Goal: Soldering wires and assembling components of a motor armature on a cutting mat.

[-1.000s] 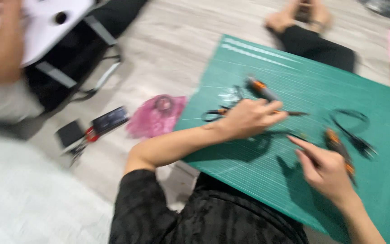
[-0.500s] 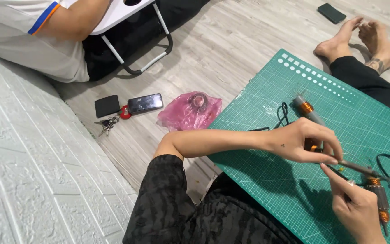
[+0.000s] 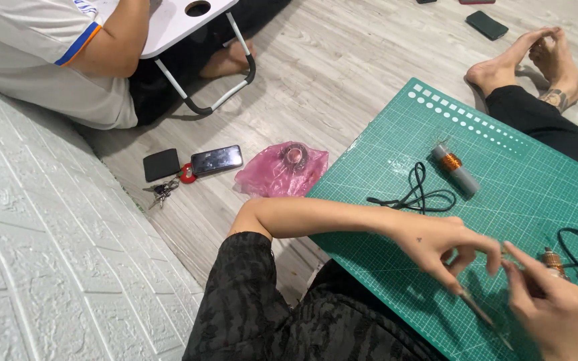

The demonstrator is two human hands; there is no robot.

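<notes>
Hands meet over the near right of the green cutting mat: my left hand pinches a thin dark tool between fingertips, my right hand curls loosely beside it; whether it grips anything I cannot tell. A grey cylinder lies farther off.

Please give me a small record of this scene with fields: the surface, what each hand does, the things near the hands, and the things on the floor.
surface: green cutting mat on a wood-look floor
left hand: fingers pinch a thin rod-like tool; exact grip blurred
right hand: closed around a small part, touching the same tool
near hands: grey cylinder with copper coil, looped black cable
floor: pink plastic bag, phone, black wallet, keys
other person: sits at upper left beside a white folding table
</notes>
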